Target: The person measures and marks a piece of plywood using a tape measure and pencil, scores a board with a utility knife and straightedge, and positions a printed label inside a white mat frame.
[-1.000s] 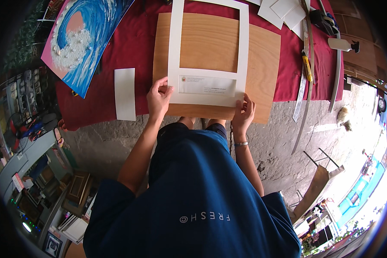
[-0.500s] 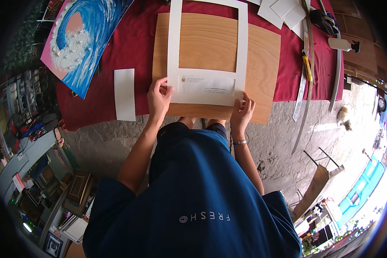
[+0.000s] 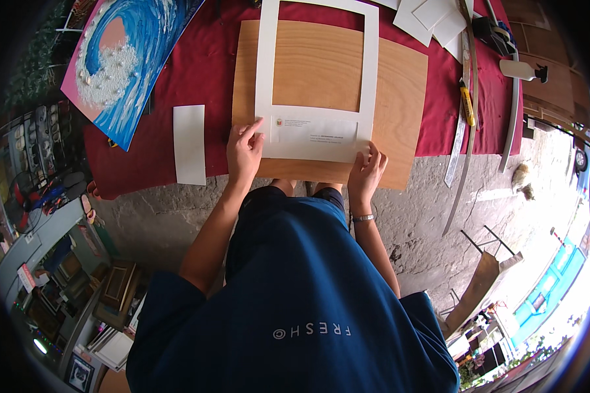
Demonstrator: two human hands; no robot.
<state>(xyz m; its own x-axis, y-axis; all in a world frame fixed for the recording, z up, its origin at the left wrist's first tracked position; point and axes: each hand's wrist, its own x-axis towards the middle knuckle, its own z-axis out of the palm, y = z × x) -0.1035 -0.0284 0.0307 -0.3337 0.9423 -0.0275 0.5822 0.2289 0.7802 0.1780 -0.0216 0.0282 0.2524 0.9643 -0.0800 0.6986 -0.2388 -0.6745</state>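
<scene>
A white picture mat (image 3: 368, 72) lies over wooden boards (image 3: 400, 108), with one large window and a smaller, wide one below. Inside the lower window shows a white printed paper (image 3: 308, 133). At the mat's lower left edge is my left hand (image 3: 245, 154), its index finger stretched onto the mat and the thumb and other fingers bent at the edge. My right hand (image 3: 366, 171) holds the lower right corner, thumb on top and fingers bent around the side. What lies under the mat's border is hidden.
A red cloth (image 3: 210, 72) covers the table. On it are a wave painting (image 3: 128, 59), a white card strip (image 3: 190, 144), a yellow cutter knife (image 3: 467, 105), a metal ruler (image 3: 457, 147), white sheets (image 3: 429, 19) and a spray bottle (image 3: 521, 70).
My left index finger has straightened from the mat's edge onto its surface. My right hand has shifted slightly left at the corner. The mat has hardly moved.
</scene>
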